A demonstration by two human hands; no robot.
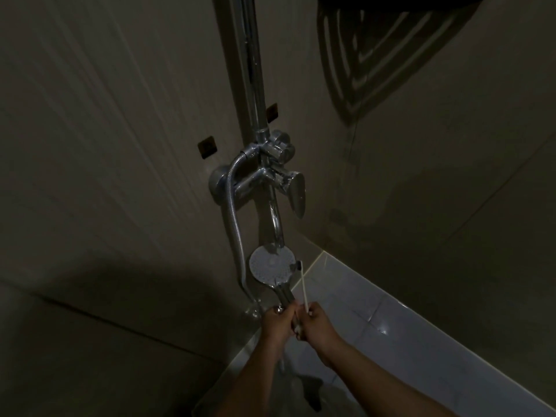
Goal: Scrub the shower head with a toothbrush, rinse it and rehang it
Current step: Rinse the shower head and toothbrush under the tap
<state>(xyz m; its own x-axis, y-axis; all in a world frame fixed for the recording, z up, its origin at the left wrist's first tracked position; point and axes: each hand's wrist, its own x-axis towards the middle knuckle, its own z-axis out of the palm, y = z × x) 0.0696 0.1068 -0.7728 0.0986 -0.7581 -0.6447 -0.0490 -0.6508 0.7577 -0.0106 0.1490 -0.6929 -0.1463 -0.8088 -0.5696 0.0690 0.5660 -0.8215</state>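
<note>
I note the hand shower head (271,263) held face-up just below the mixer tap's spout (276,221), off its holder. My left hand (278,322) is clamped around its chrome handle. My right hand (319,325) is closed on a white toothbrush (304,288), whose bristle end touches the right rim of the spray face. The flexible hose (233,224) loops down left of the mixer tap. No containers are visible; lighting is dim.
</note>
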